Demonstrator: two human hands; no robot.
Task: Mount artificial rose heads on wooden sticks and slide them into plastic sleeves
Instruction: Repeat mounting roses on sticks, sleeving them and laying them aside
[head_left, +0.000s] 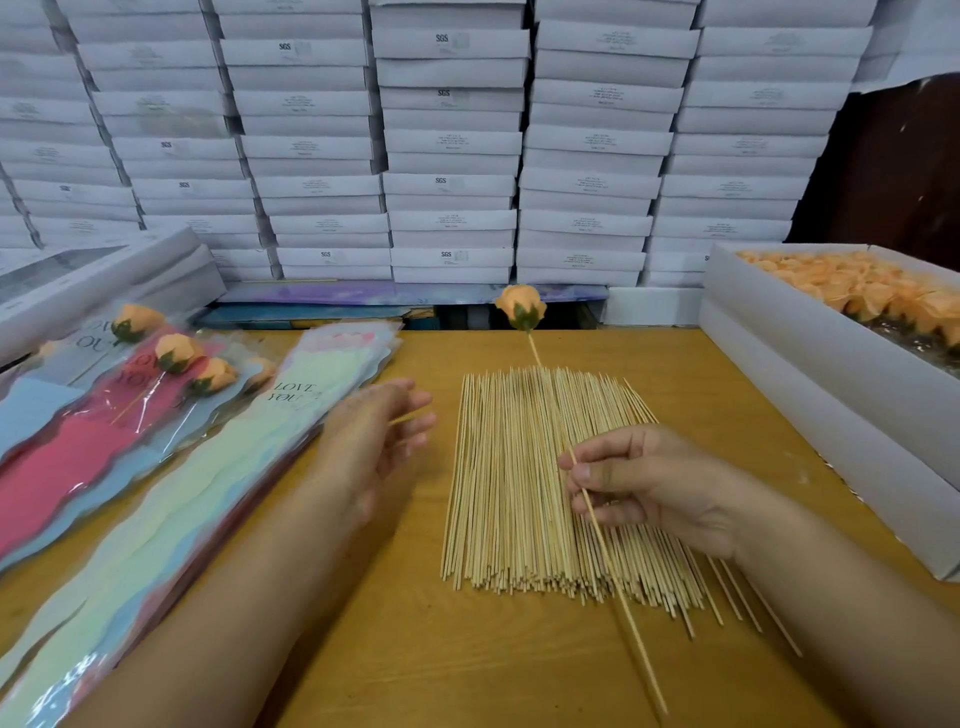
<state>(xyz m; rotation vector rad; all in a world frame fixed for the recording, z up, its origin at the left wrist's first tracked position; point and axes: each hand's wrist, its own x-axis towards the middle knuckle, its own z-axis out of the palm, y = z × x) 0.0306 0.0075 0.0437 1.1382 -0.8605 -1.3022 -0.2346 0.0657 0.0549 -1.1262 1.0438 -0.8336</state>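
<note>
The right hand (654, 488) pinches one wooden stick (618, 587) between thumb and curled fingers, close to the stick's far end. Its long axis runs from the fingers back toward the person and slightly rightward, so most of its length trails below the hand over the pile of sticks (524, 483) and the wooden table (415, 649). The short tip beyond the fingers points up and to the left.

The left hand (374, 441) hovers just left of the pile, fingers relaxed and loosely spread. A thin pale sliver shows beside its fingertips, and I cannot tell whether that hand has hold of it.

Ahead of the right fingers, past the far edge of the pile, one mounted rose (521, 306) lies with its head away from the person and its stick buried among the loose ones. The supply of loose rose heads (862, 296) sits in the white box (810, 364) up and to the right of the gripping fingers, nearer the right hand than the left. The empty plastic sleeves (291, 415) printed "LOVE YOU" lie just left of the left hand, with the sleeved roses (179, 353) farther left and beyond.

Judging from this, the stick needs a head next, and the free left hand would have to cross well over the pile to reach the box.
</note>
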